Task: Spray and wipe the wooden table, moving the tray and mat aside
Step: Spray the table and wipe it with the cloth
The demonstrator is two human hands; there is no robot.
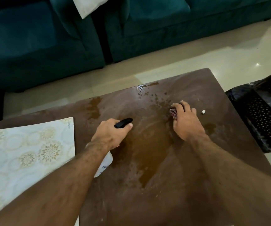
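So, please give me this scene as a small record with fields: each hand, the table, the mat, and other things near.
left hand: left hand grips the spray bottle, nozzle towards the table's middle
right hand: right hand presses a bunched cloth on the table
table: wooden table, wet patches and droplets in the middle and far part
mat: patterned mat lies on the table's left side
small item: white bit right of the right hand
beside table: black perforated basket on the right

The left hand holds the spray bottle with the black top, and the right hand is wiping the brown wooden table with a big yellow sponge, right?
Not a sponge. In the head view, the right hand presses a small bunched red-and-white patterned cloth. The rest is right.
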